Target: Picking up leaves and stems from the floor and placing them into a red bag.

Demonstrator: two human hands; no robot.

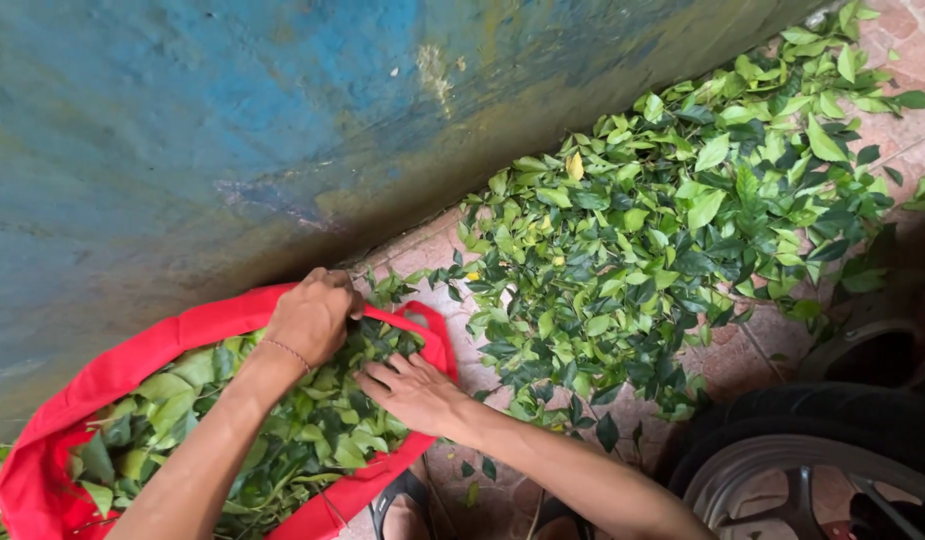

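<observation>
The red bag (pixel 102 385), full of green leaves (pixel 312 430), lies on the floor (pixel 742 355) against the blue wall (pixel 232 120). The left hand (pixel 312 315) is clenched on the bag's rim. The right hand (pixel 412 392) lies flat, released, on the leaves. A leaf pile (pixel 672 220) is just beside; a wheel (pixel 822 470) is in the floor's near right corner.

Both arms are bare and reach in from the lower edge of the view, forearms converging toward the middle. The left hand (pixel 314 315) is at the end of an arm that rises from the bottom left; it is curled into a loose fist, knuckles up, fingers folded under and closed in a grip, with a thin bracelet around the wrist. The right hand (pixel 410 392) comes in from the lower right, palm down and flat, fingers spread and pointing left, just below and beside the left hand, the two not touching
</observation>
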